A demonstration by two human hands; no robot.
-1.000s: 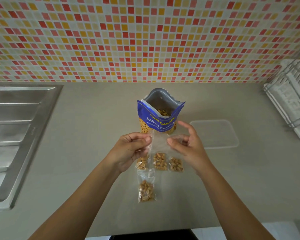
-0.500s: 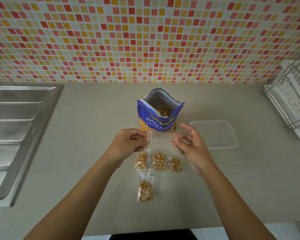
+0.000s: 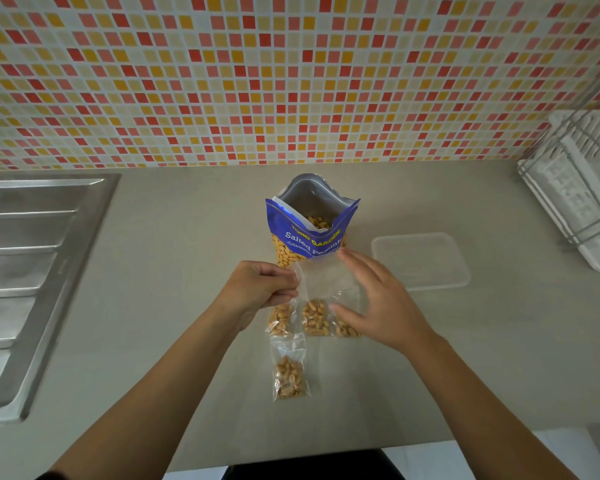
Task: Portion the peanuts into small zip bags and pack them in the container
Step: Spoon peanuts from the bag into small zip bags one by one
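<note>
One empty zip bag [image 3: 326, 282] held above four filled peanut bags [image 3: 315, 318].
Left hand [image 3: 257, 289] pinches its left edge; right hand [image 3: 378, 299] lays straight fingers on it. One open peanut pouch [image 3: 309, 237] behind, one clear container [image 3: 421, 259] right.

Four filled zip bags [image 3: 289, 375], one empty zip bag [image 3: 323, 278], one peanut pouch [image 3: 309, 233], one container [image 3: 421, 261].

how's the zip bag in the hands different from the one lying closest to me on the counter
The held bag is empty; the nearest bag has peanuts in its lower half. The held bag is up off the counter, pinched at its edge by the left hand; the nearest bag lies flat, untouched. Both are small clear plastic.
</note>
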